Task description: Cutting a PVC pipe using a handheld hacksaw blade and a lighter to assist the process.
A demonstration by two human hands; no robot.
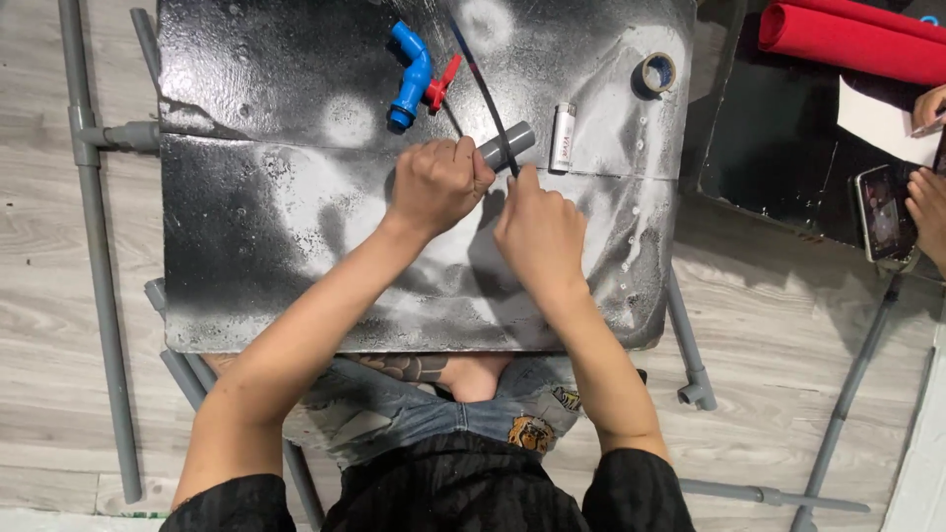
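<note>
The short grey pipe piece (pixel 505 145) lies on the black, paint-spattered desk (pixel 256 246), just past the knuckles of both hands, near the middle of the board. The left hand (pixel 436 185) is closed in a fist around the near end of the pipe piece, pinning it to the board. The right hand (pixel 540 234) is closed on the lower end of a thin dark saw blade (pixel 485 94), which runs slantwise up and away across the pipe; the blade crosses the pipe close beside the left thumb.

To make this cut go well, the judgement from here is that the left-hand grip should stay firm and low so the round pipe cannot roll, with the thumb kept clear of the blade's path. The blade would best be held square to the pipe and drawn in long, light strokes, since a bare blade flexes and wanders easily under pressure.

Just right of the pipe stands a small silver lighter (pixel 563 136). Further out lie a blue tap with a red handle (pixel 414 77) and a roll of tape (pixel 658 72). Long grey pipes with fittings (pixel 99 246) lie on the wooden floor around the board. At the far right, another person's hands (pixel 926 202) hold a phone (pixel 880 212) beside red rolled material (pixel 847 34).
</note>
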